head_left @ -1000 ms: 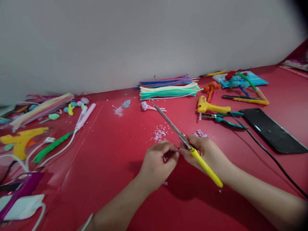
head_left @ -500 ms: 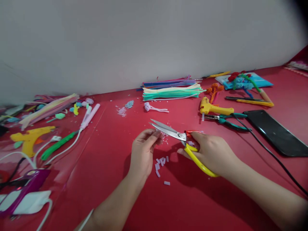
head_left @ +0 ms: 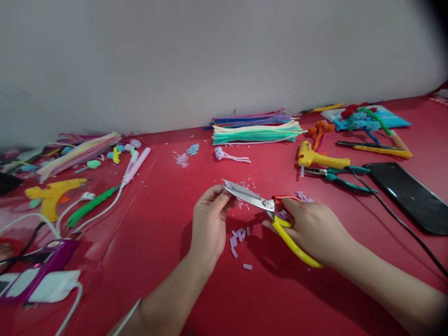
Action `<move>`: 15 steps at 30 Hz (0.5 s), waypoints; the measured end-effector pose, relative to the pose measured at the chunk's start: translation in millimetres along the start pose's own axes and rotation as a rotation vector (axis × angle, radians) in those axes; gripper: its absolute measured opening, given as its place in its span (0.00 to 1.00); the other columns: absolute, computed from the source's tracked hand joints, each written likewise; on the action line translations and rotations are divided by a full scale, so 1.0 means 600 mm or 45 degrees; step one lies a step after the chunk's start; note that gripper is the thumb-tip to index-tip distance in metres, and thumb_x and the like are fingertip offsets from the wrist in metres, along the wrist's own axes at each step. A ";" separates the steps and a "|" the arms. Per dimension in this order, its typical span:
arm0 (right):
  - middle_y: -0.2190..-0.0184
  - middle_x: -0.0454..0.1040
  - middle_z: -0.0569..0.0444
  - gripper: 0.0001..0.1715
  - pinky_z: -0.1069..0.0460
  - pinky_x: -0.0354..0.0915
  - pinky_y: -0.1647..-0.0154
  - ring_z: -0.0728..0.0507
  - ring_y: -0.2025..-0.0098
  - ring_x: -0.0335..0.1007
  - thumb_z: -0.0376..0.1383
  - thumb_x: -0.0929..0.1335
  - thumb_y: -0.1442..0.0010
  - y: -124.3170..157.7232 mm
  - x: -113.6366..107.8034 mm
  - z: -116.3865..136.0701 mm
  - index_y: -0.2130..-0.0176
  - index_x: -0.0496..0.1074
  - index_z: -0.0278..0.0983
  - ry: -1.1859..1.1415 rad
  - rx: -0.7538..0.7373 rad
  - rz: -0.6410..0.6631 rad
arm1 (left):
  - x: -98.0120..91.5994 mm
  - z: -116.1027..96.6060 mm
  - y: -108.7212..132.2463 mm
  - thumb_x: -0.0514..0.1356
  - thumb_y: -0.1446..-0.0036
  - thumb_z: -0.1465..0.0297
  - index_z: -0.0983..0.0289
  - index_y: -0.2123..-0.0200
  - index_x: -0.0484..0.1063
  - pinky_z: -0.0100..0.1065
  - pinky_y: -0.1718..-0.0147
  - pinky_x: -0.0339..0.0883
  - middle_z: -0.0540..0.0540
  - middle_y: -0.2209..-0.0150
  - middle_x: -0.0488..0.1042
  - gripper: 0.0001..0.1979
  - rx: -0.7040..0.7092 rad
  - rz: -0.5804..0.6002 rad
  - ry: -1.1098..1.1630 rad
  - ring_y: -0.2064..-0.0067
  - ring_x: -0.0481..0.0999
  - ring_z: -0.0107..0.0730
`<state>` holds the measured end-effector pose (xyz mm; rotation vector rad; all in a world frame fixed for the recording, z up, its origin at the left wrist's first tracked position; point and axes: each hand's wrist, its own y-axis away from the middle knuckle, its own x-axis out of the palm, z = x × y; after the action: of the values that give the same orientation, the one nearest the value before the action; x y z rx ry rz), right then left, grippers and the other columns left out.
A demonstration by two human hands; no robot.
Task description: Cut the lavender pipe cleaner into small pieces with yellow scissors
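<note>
My right hand grips a pair of scissors with one red and one yellow handle. Their blades point left, slightly apart, and the tips reach my left hand. The fingers of that hand are pinched together; whatever is between them is too small or hidden to name. Short lilac cut pieces lie on the red table under the scissors. Fine lilac bits are scattered behind the blades. More lilac pieces lie beyond my right hand. A lilac pipe-cleaner piece with two stems rests farther back.
Bundled pipe cleaners lie along the wall. At right are a yellow glue gun, pliers, and a black phone. Leftward are another glue gun, a pink styling iron, and a purple power strip with cables.
The view has shifted a little, so the table things appear slightly farther right. The scissor blades have come closer together near my left fingertips. Both hands keep their hold.
</note>
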<state>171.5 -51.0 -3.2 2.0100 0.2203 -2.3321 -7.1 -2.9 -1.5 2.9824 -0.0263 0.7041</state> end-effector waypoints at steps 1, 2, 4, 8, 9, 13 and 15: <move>0.82 0.67 0.55 0.19 0.54 0.40 0.80 0.48 0.81 0.60 0.50 0.57 0.48 0.000 0.000 0.000 0.75 0.59 0.38 0.004 -0.002 0.004 | 0.000 0.000 0.000 0.57 0.53 0.76 0.64 0.74 0.71 0.24 0.69 0.63 0.48 0.74 0.70 0.03 0.000 -0.002 0.002 0.71 0.68 0.20; 0.82 0.67 0.55 0.19 0.54 0.40 0.80 0.48 0.81 0.60 0.50 0.57 0.48 0.000 0.000 0.000 0.75 0.59 0.38 0.008 -0.002 0.008 | 0.000 0.000 0.000 0.57 0.53 0.76 0.64 0.74 0.71 0.24 0.69 0.63 0.48 0.74 0.70 0.03 0.002 -0.002 0.003 0.71 0.68 0.20; 0.82 0.67 0.54 0.19 0.54 0.40 0.80 0.48 0.81 0.61 0.50 0.57 0.48 0.000 -0.001 0.001 0.75 0.59 0.38 0.021 -0.003 0.013 | 0.001 0.000 0.000 0.57 0.53 0.76 0.64 0.74 0.70 0.24 0.69 0.63 0.48 0.73 0.70 0.03 0.008 0.005 0.006 0.71 0.68 0.20; 0.82 0.68 0.54 0.18 0.54 0.40 0.80 0.48 0.81 0.61 0.49 0.56 0.47 0.001 0.000 0.000 0.74 0.60 0.38 0.051 -0.006 0.010 | 0.000 0.002 0.000 0.57 0.52 0.76 0.64 0.73 0.70 0.24 0.70 0.62 0.48 0.74 0.70 0.03 0.023 0.016 -0.010 0.72 0.68 0.19; 0.82 0.68 0.54 0.18 0.54 0.40 0.80 0.48 0.81 0.61 0.49 0.57 0.48 0.001 0.000 0.000 0.74 0.60 0.38 0.057 -0.001 0.007 | 0.000 0.003 0.000 0.57 0.52 0.76 0.64 0.73 0.70 0.24 0.70 0.62 0.48 0.74 0.70 0.03 0.025 0.014 -0.014 0.71 0.68 0.19; 0.83 0.68 0.54 0.18 0.54 0.39 0.80 0.48 0.82 0.61 0.49 0.57 0.48 0.001 0.001 0.001 0.75 0.60 0.38 0.073 0.013 0.001 | 0.000 0.003 -0.001 0.57 0.52 0.75 0.65 0.72 0.70 0.24 0.69 0.63 0.49 0.73 0.70 0.03 0.028 0.004 -0.019 0.71 0.68 0.20; 0.83 0.68 0.54 0.18 0.54 0.39 0.80 0.48 0.81 0.61 0.49 0.57 0.48 0.001 0.000 0.001 0.75 0.60 0.38 0.079 0.016 0.001 | -0.001 0.003 -0.001 0.57 0.52 0.75 0.65 0.72 0.70 0.24 0.69 0.63 0.49 0.73 0.70 0.03 0.034 0.002 -0.024 0.71 0.68 0.20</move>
<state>171.2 -51.4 -3.2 2.0898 0.2087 -2.2785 -6.6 -2.5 -3.1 3.0146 -0.0207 0.6821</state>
